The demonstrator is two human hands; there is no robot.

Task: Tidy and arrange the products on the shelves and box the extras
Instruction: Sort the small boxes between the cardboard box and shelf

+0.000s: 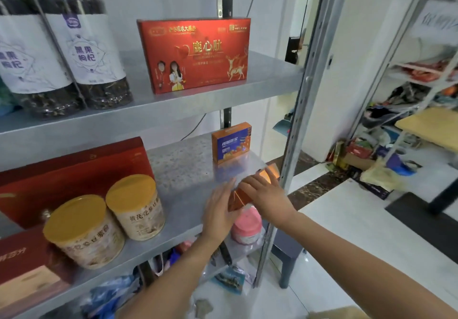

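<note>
At the near right corner of the middle shelf [188,170], a small orange box [238,198] is held between two hands: the left hand [219,211] presses flat against its left side, fingers straight and together, while the right hand [267,194] grips it from above, fingers spread over its far end. To the left stand two yellow-lidded cans [83,229], their Chinese labels only partly legible, backed by a dark red gift box [74,175]. Farther back stands an orange carton [231,142] with a blue panel. On the upper shelf [198,100], a red box [195,54] reads "鹿心肽" beside a gold deer, and dark jars [96,53] at the left read "黑果枸杞".
</note>
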